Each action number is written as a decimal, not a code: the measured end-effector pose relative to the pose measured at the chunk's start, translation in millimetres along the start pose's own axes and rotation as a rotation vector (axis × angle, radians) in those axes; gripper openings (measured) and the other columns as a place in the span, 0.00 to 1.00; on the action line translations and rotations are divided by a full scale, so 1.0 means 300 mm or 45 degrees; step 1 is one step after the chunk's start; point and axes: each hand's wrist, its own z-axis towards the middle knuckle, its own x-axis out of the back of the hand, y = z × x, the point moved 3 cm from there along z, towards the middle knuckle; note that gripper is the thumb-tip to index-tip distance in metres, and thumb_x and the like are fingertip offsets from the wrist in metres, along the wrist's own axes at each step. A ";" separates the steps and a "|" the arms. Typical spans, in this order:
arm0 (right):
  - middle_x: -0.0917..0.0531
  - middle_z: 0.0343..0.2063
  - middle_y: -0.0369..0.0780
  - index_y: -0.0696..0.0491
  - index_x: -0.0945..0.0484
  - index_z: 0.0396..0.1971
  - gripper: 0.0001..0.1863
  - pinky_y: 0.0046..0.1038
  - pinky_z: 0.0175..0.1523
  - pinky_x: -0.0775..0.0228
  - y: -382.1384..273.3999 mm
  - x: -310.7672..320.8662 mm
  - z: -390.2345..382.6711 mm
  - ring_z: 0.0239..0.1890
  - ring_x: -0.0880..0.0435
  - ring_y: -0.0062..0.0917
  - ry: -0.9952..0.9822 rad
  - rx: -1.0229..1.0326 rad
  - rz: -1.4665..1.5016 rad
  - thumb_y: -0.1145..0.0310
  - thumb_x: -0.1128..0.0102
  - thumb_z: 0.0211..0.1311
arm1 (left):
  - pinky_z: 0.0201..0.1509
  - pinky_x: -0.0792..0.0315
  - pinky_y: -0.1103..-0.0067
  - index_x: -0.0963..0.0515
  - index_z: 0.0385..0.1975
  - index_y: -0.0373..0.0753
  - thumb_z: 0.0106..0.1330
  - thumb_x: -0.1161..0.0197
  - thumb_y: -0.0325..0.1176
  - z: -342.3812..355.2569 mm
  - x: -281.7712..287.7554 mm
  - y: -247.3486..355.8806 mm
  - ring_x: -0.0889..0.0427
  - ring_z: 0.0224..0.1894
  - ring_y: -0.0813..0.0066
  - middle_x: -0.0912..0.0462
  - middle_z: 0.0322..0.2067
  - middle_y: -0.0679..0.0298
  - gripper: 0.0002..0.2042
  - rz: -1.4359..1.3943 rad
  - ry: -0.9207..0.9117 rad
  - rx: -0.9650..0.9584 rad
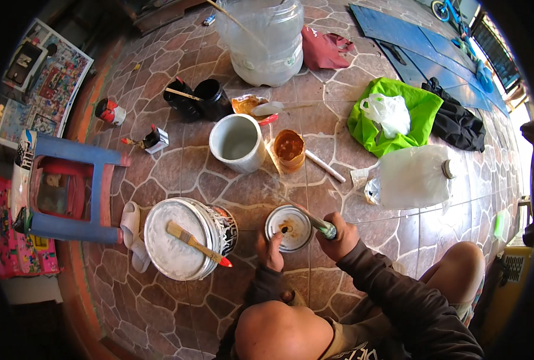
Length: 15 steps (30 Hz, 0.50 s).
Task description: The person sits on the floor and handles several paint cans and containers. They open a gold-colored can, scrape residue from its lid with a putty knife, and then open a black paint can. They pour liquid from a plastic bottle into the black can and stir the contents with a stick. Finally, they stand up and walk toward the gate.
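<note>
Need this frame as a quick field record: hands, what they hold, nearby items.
setting: person crouched on a stone-pattern tiled floor
left hand: steadies the small tin can at its near rim
right hand: gripping a tool with a green handle, tip at the can's lid
beside can: large white bucket, lid on, paintbrush lying across it
beyond: empty white cup, orange-stained cup, big clear water jug
right side: green bag, clear plastic container
left side: blue stool

Open floor lies beyond the small tin, up to the grey pot and orange cup. To its left, the large white bucket with a brush across its lid stands in the way; the clear jug bounds the right.
</note>
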 end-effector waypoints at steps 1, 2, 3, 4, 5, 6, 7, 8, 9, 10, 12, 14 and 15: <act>0.19 0.22 0.52 0.53 0.28 0.38 0.15 0.48 0.33 0.25 0.013 -0.011 0.002 0.27 0.18 0.51 -0.109 -0.112 -0.129 0.67 0.36 0.52 | 0.60 0.33 0.75 0.34 0.61 0.28 0.63 0.45 0.33 0.015 0.015 -0.002 0.24 0.54 0.68 0.23 0.52 0.54 0.27 0.008 -0.064 0.088; 0.19 0.22 0.52 0.52 0.29 0.38 0.15 0.48 0.32 0.25 0.025 -0.020 0.002 0.27 0.18 0.51 -0.197 -0.172 -0.264 0.66 0.35 0.52 | 0.59 0.32 0.75 0.33 0.61 0.28 0.63 0.44 0.33 0.030 0.026 -0.003 0.23 0.53 0.68 0.22 0.52 0.53 0.27 0.021 -0.134 0.148; 0.18 0.21 0.51 0.51 0.29 0.38 0.16 0.48 0.31 0.25 0.041 -0.027 -0.001 0.26 0.18 0.51 -0.295 -0.257 -0.429 0.65 0.35 0.53 | 0.59 0.32 0.75 0.33 0.61 0.28 0.62 0.44 0.33 0.036 0.028 -0.002 0.23 0.53 0.68 0.21 0.52 0.53 0.27 0.023 -0.203 0.179; 0.18 0.24 0.53 0.52 0.29 0.39 0.16 0.49 0.35 0.25 0.060 -0.023 -0.008 0.28 0.18 0.53 -0.271 -0.407 -0.391 0.66 0.35 0.52 | 0.59 0.32 0.75 0.33 0.62 0.27 0.64 0.42 0.34 0.038 0.033 0.006 0.22 0.53 0.68 0.21 0.52 0.51 0.27 0.127 -0.163 0.109; 0.18 0.24 0.53 0.52 0.29 0.40 0.17 0.49 0.35 0.25 0.066 -0.017 -0.011 0.28 0.18 0.53 -0.252 -0.359 -0.362 0.66 0.35 0.52 | 0.60 0.32 0.75 0.34 0.62 0.27 0.65 0.41 0.34 0.028 0.031 0.006 0.23 0.53 0.67 0.22 0.52 0.51 0.27 0.137 -0.094 0.124; 0.18 0.25 0.54 0.52 0.29 0.40 0.17 0.49 0.36 0.25 0.078 -0.007 -0.014 0.29 0.18 0.54 -0.262 -0.362 -0.361 0.66 0.35 0.52 | 0.60 0.33 0.74 0.34 0.62 0.27 0.65 0.40 0.35 0.008 0.020 0.006 0.24 0.54 0.67 0.22 0.53 0.51 0.27 0.145 -0.005 0.112; 0.18 0.26 0.54 0.53 0.29 0.40 0.17 0.50 0.37 0.25 0.094 0.003 -0.021 0.29 0.18 0.54 -0.313 -0.452 -0.412 0.66 0.35 0.52 | 0.61 0.33 0.74 0.34 0.62 0.27 0.66 0.40 0.35 -0.021 0.004 0.008 0.24 0.55 0.66 0.23 0.54 0.50 0.27 0.137 0.077 0.055; 0.18 0.25 0.54 0.53 0.28 0.40 0.17 0.48 0.36 0.24 0.101 0.017 -0.022 0.30 0.18 0.53 -0.293 -0.424 -0.418 0.66 0.35 0.52 | 0.63 0.35 0.73 0.39 0.65 0.28 0.67 0.39 0.35 -0.050 -0.006 0.006 0.27 0.59 0.65 0.27 0.58 0.49 0.30 0.219 0.195 0.031; 0.18 0.25 0.54 0.53 0.28 0.40 0.17 0.48 0.36 0.24 0.097 0.031 -0.022 0.30 0.18 0.53 -0.212 -0.305 -0.303 0.66 0.35 0.52 | 0.64 0.37 0.72 0.42 0.67 0.29 0.67 0.39 0.34 -0.087 -0.030 0.000 0.29 0.60 0.64 0.30 0.60 0.50 0.31 0.078 0.176 0.043; 0.18 0.25 0.53 0.52 0.28 0.40 0.16 0.47 0.36 0.24 0.098 0.044 -0.026 0.30 0.18 0.53 -0.170 -0.267 -0.237 0.66 0.35 0.52 | 0.64 0.37 0.72 0.43 0.67 0.29 0.67 0.39 0.33 -0.098 -0.043 -0.011 0.29 0.59 0.64 0.29 0.59 0.51 0.31 0.094 0.130 0.097; 0.19 0.22 0.52 0.51 0.28 0.40 0.16 0.45 0.33 0.24 0.082 0.058 -0.041 0.29 0.18 0.51 0.000 -0.056 -0.109 0.65 0.35 0.53 | 0.64 0.37 0.72 0.43 0.66 0.30 0.66 0.40 0.32 -0.104 -0.057 -0.024 0.28 0.58 0.65 0.29 0.58 0.53 0.30 0.021 0.084 0.136; 0.19 0.22 0.52 0.50 0.28 0.40 0.16 0.46 0.33 0.25 0.089 0.032 -0.054 0.28 0.18 0.52 -0.156 -0.133 -0.208 0.64 0.35 0.54 | 0.64 0.36 0.73 0.40 0.65 0.30 0.65 0.40 0.31 -0.078 -0.051 -0.023 0.28 0.57 0.66 0.28 0.57 0.55 0.29 -0.176 0.088 0.066; 0.19 0.22 0.52 0.49 0.29 0.41 0.17 0.47 0.33 0.25 0.092 0.019 -0.060 0.28 0.17 0.52 -0.216 -0.137 -0.264 0.64 0.35 0.54 | 0.63 0.36 0.73 0.39 0.65 0.31 0.65 0.41 0.31 -0.059 -0.046 -0.022 0.27 0.56 0.66 0.27 0.56 0.55 0.28 -0.161 0.051 0.083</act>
